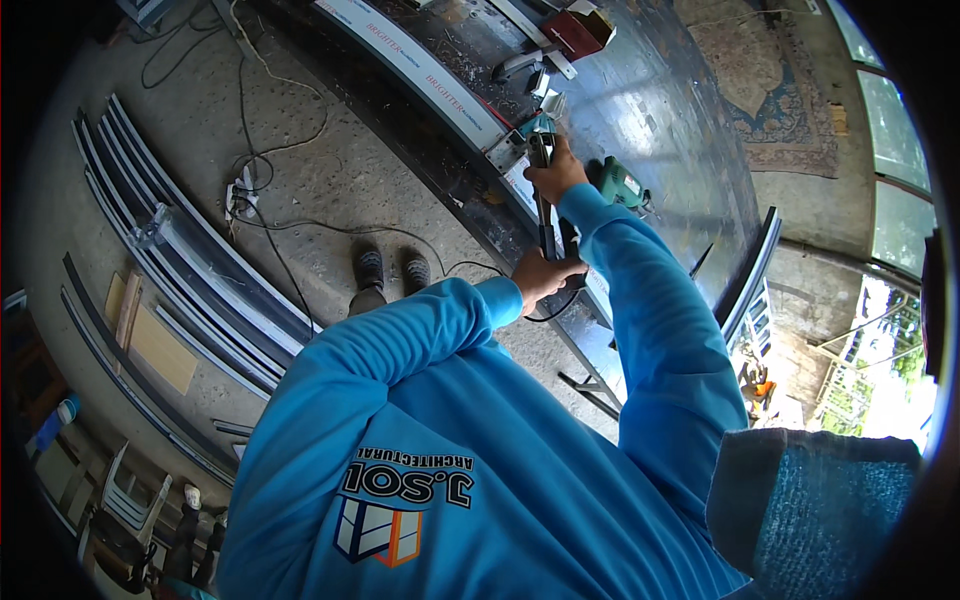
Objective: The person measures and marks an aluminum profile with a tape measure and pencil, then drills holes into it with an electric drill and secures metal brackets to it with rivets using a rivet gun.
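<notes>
My right hand (560,174) is closed round the upper part of what looks like a hand riveter (546,213), with a silver head and long dark handles. Lower down, my left hand (543,279) grips the handle end. The tool's head meets a small bracket-like metal piece (505,152) at the end of a long white-filmed profile (425,80) on the workbench. Fingers and tool hide the exact contact point. Just right of my right hand lies a green power drill (622,184).
A dark metal workbench (690,130) carries the profile, a red box (580,30) and small metal parts. Cables (300,222) and a power strip (241,194) lie on the concrete floor. Long metal profiles (190,265) are stacked at left. A patterned rug (765,90) lies beyond the bench.
</notes>
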Demonstrator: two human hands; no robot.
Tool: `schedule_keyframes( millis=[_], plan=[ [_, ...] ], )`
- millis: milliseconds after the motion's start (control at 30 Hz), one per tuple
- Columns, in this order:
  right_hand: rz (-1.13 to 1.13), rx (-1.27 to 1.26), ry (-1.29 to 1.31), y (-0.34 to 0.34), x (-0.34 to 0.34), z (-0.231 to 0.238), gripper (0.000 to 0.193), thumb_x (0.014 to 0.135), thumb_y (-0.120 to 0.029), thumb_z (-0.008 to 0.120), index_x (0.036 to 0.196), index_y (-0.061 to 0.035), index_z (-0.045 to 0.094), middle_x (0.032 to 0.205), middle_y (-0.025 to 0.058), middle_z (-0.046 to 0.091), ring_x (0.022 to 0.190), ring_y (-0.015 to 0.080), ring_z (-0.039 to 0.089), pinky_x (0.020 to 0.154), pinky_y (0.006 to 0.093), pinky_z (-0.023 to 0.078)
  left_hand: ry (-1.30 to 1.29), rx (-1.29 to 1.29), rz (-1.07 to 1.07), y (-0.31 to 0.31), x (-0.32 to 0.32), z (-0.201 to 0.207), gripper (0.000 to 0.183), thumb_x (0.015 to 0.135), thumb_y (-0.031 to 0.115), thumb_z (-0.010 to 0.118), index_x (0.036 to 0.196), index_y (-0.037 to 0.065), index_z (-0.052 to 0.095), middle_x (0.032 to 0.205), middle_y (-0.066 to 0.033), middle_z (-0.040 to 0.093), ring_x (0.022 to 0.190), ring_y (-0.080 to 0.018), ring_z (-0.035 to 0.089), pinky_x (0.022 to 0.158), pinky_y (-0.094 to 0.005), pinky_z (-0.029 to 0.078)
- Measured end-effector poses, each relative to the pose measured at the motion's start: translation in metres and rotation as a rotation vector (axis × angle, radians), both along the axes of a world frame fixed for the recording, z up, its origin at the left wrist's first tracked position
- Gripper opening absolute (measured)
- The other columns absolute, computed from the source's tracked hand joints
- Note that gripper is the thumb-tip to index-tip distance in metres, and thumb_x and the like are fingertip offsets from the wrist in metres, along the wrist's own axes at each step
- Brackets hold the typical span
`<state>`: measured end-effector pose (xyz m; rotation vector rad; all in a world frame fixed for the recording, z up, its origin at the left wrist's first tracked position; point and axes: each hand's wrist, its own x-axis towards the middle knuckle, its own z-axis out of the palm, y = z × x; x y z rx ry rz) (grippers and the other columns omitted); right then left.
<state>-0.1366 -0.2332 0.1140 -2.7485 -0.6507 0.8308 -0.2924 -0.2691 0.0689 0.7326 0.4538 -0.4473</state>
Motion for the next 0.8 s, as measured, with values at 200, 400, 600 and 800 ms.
schedule_keyframes(
  millis=[200,400,600,800],
  plan=[
    [-0.063,0.175,-0.131,-0.011,-0.007,-0.002,0.098,0.066,-0.033,0.079,0.14,0.0059,0.027,0.112,0.0315,0.063,0.106,0.043,0.064,0.093,0.0405,0.051,-0.081,-0.126,0.252,-0.019,-0.002,-0.003,0.037,0.09,0.038,0.068,0.114,0.011,0.06,0.099,-0.0028,0.063,0.089,-0.0112,0.061,0.09,-0.0395,0.053],
    [-0.463,-0.11,0.87,0.01,0.08,0.052,0.04,0.085,-0.046,0.063,0.102,-0.0098,0.061,0.072,0.0051,0.062,0.054,0.0141,0.059,0.048,0.0314,0.055,0.062,-0.298,0.373,-0.018,0.005,0.006,0.069,0.09,0.071,0.048,0.132,0.016,0.043,0.097,-0.0001,0.048,0.089,-0.0165,0.057,0.093,-0.0458,0.051],
    [-0.25,-0.037,0.677,-0.018,0.009,0.013,0.043,0.076,-0.037,0.078,0.098,-0.0039,0.06,0.076,0.0092,0.066,0.06,0.0195,0.066,0.056,0.0366,0.056,-0.078,0.058,0.203,-0.013,0.016,0.009,0.047,0.084,0.055,0.07,0.106,0.014,0.061,0.09,0.001,0.059,0.086,-0.0121,0.057,0.081,-0.0363,0.049],
    [-0.106,0.188,0.266,-0.034,-0.003,-0.015,0.034,0.073,-0.023,0.075,0.093,0.0009,0.061,0.064,0.0101,0.063,0.05,0.0195,0.062,0.049,0.0354,0.053,-0.068,0.309,0.309,-0.027,0.02,-0.008,0.026,0.077,0.019,0.08,0.096,0.007,0.066,0.085,-0.0037,0.067,0.074,-0.0114,0.065,0.063,-0.0278,0.052]
  ],
)
